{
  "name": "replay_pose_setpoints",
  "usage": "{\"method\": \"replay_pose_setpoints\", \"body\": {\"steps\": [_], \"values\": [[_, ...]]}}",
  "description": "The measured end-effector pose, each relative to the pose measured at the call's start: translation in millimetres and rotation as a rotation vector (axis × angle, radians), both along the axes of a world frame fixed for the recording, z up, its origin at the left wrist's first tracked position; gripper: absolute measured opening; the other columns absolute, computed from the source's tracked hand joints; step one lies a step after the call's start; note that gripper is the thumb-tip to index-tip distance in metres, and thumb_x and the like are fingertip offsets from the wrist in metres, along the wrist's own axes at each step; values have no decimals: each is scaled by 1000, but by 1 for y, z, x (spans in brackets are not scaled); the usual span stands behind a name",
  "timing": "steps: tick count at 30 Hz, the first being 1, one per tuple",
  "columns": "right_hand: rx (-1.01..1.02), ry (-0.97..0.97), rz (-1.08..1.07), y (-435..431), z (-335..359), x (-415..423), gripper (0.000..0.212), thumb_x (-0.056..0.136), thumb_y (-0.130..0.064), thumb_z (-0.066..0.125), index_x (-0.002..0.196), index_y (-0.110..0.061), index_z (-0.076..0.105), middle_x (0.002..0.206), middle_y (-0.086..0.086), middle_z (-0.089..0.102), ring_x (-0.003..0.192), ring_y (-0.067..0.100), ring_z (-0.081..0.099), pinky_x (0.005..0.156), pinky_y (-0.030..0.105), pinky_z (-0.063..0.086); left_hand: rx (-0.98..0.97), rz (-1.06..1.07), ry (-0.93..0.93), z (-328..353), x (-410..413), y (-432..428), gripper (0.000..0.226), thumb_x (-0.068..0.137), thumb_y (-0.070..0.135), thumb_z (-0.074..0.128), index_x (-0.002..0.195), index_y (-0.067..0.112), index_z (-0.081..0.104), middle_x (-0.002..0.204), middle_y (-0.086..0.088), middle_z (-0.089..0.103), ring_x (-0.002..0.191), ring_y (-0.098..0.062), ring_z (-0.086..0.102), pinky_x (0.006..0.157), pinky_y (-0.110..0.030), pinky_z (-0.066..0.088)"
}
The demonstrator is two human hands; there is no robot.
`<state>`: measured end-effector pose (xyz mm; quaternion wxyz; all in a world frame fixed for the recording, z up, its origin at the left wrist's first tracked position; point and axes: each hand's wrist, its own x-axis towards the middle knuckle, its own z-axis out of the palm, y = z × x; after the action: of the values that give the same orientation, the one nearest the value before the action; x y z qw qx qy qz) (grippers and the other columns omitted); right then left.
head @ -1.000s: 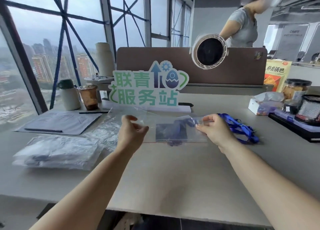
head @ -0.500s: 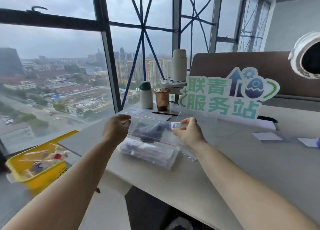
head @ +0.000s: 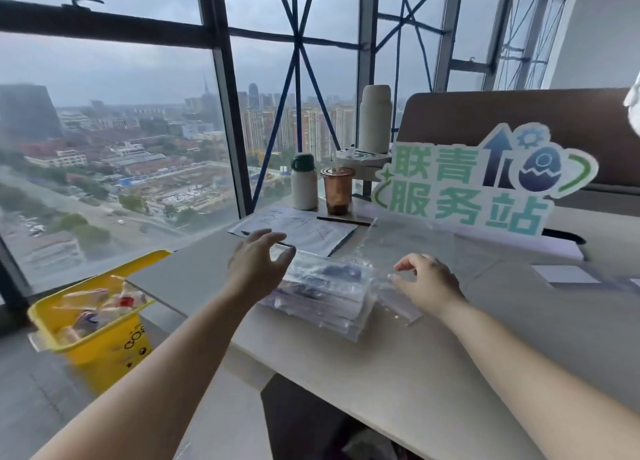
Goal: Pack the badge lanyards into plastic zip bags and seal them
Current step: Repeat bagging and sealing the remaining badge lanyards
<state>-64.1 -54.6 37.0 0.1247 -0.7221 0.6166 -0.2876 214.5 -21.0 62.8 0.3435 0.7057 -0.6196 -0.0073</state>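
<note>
- We let go: the bag (head: pixel 330 274) held a moment ago lies on the stack (head: pixel 322 309).
- Left hand (head: pixel 258 269), right hand (head: pixel 427 285) loose, empty (one more done).

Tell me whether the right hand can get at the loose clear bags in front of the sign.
Probably yes. The right hand hovers, holding nothing, just short of the clear bags; nothing stands between them, and the stack of packed bags lies to its left, out of the way.

The bin (head: pixel 110 349) is yellow. The sign (head: pixel 467 189) has green letters and a navy arrow on white. The clear zip bags (head: pixel 322 293) show dark blue inside, probably lanyards (head: pixel 337 272).
</note>
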Motion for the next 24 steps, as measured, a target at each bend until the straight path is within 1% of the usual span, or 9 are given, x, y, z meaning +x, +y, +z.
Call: {"method": "replay_pose_setpoints", "body": {"steps": [2, 4, 6, 9, 12, 15, 19, 22, 24], "values": [[101, 198, -39, 5, -1, -15, 34, 82, -50, 61, 110, -31, 61, 126, -1, 55, 118, 24, 47, 96, 31, 36, -51, -57, 35, 5, -18, 5, 36, 88, 42, 58, 121, 29, 61, 135, 3, 51, 126, -21, 42, 103, -35, 31], [142, 279, -39, 12, -3, -25, 35, 79, -53, 62, 109, -36, 62, 124, -4, 55, 122, 23, 46, 97, 31, 34, -89, -133, 61, 7, -38, 12, 32, 88, 39, 60, 118, 28, 62, 132, 3, 54, 123, -21, 44, 102, -34, 32], [118, 263, -39, 19, -6, -31, 27, 79, -50, 63, 103, -38, 65, 116, -5, 59, 118, 22, 49, 93, 30, 36, -103, -202, 54, 5, -58, 17, 30, 88, 36, 61, 117, 27, 63, 130, 3, 55, 121, -19, 45, 100, -31, 32], [33, 198, -66, 24, -8, -39, 12, 82, -36, 63, 92, -34, 69, 106, -5, 64, 112, 21, 53, 89, 29, 37, -88, -283, 22, 0, -87, 23, 29, 89, 35, 60, 116, 27, 62, 129, 5, 54, 120, -17, 45, 96, -27, 32], [-70, 184, -110, 28, -8, -52, 10, 86, -30, 59, 89, -29, 69, 107, -4, 65, 110, 22, 51, 88, 30, 36, -76, -345, 15, -9, -112, 27, 27, 89, 34, 59, 115, 29, 62, 127, 7, 54, 119, -15, 45, 96, -26, 34], [-105, 199, -122, 33, -3, -76, 12, 89, -32, 56, 95, -27, 65, 114, -4, 62, 111, 23, 49, 88, 31, 37, -60, -429, -11, -15, -136, 28, 28, 88, 34, 60, 116, 29, 62, 127, 8, 55, 121, -15, 45, 100, -29, 35], [4, 171, -8, 47, -6, -100, 29, 89, -44, 55, 116, -36, 61, 132, -9, 52, 124, 21, 40, 100, 30, 32, 18, -512, -138, -25, -164, 27, 34, 89, 37, 58, 123, 31, 57, 132, 9, 52, 124, -15, 43, 102, -31, 34], [3, 161, 21, 50, -10, -92, 35, 88, -48, 56, 121, -38, 59, 137, -10, 48, 128, 19, 36, 102, 28, 28, 23, -509, -115, -27, -173, 26, 34, 89, 36, 58, 123, 30, 57, 132, 8, 53, 123, -15, 44, 101, -30, 34], [6, 160, 24, 48, -9, -83, 36, 86, -49, 57, 121, -38, 59, 137, -9, 47, 129, 19, 34, 103, 29, 27, 10, -515, -107, -25, -174, 26, 34, 89, 35, 59, 122, 28, 58, 130, 7, 54, 123, -16, 45, 102, -31, 36]]}}
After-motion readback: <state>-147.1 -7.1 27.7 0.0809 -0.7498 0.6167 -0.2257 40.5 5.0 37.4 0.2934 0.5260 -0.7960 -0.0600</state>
